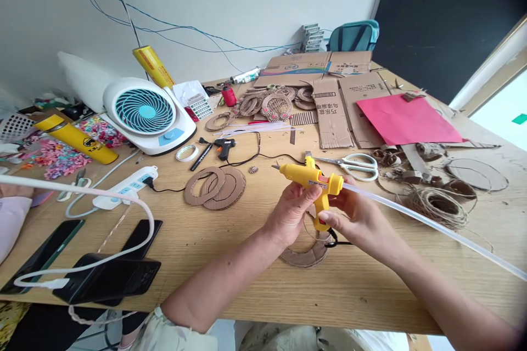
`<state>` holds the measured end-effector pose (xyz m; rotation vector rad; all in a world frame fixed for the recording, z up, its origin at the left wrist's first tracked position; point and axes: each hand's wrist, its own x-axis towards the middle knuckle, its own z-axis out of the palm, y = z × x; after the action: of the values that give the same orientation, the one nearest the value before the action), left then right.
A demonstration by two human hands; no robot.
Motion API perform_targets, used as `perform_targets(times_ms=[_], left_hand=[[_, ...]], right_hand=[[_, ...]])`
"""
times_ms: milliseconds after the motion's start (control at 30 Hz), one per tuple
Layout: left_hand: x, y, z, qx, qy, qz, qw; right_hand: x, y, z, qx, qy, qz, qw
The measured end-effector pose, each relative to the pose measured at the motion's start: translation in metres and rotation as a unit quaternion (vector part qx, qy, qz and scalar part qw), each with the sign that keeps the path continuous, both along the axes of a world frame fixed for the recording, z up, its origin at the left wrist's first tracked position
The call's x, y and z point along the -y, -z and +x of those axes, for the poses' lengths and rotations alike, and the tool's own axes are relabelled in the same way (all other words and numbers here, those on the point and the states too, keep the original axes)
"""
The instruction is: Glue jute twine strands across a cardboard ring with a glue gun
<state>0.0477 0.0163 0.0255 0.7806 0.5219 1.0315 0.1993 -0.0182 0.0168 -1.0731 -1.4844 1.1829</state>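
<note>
A yellow glue gun [313, 182] is held above the wooden table [255, 214], nozzle pointing left. My left hand [290, 213] is closed on its body from the left. My right hand [359, 218] grips the handle and rear, where a long clear glue stick [432, 226] runs out to the right. Under both hands lies a cardboard ring [307, 255]. Scissors [354, 164] with white handles lie just behind the gun.
Cardboard rings [214, 187], a black glue gun [224, 146], a white fan [146, 113], a power strip [123, 187], twine coil [438, 205], pink paper [405, 119], flattened boxes and woven discs [276, 103] cover the table. Phones [111, 279] lie at front left. Another person's sleeve [10, 219] shows at far left.
</note>
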Motion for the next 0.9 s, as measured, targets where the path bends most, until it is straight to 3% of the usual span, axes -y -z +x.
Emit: perform_targets(times_ms=[167,333,433,567,633,733,900], left_hand=[[0.0,-0.002,0.005,0.0,0.0,-0.024,1.0],[0.01,-0.007,0.005,0.0,0.034,0.009,0.999],[0.026,-0.008,-0.018,-0.04,0.038,-0.009,0.998],[0.029,-0.007,-0.071,-0.216,0.015,0.024,0.976],[0.018,-0.004,-0.093,-0.325,-0.02,0.088,0.941],[-0.004,0.004,-0.105,-0.457,-0.033,0.224,0.86],[-0.029,0.023,-0.079,-0.564,-0.001,0.464,0.683]], right_hand=[[-0.001,0.0,-0.008,0.014,-0.02,-0.029,0.999],[0.0,-0.011,-0.006,0.024,0.008,0.012,1.0],[0.001,-0.016,0.003,0.007,0.037,0.014,0.999],[-0.001,-0.026,0.024,0.011,0.048,-0.012,0.999],[-0.003,-0.029,0.033,-0.017,0.087,-0.004,0.996],[-0.004,-0.031,0.041,-0.003,0.121,-0.01,0.993],[-0.005,-0.039,0.039,0.067,0.18,-0.01,0.981]])
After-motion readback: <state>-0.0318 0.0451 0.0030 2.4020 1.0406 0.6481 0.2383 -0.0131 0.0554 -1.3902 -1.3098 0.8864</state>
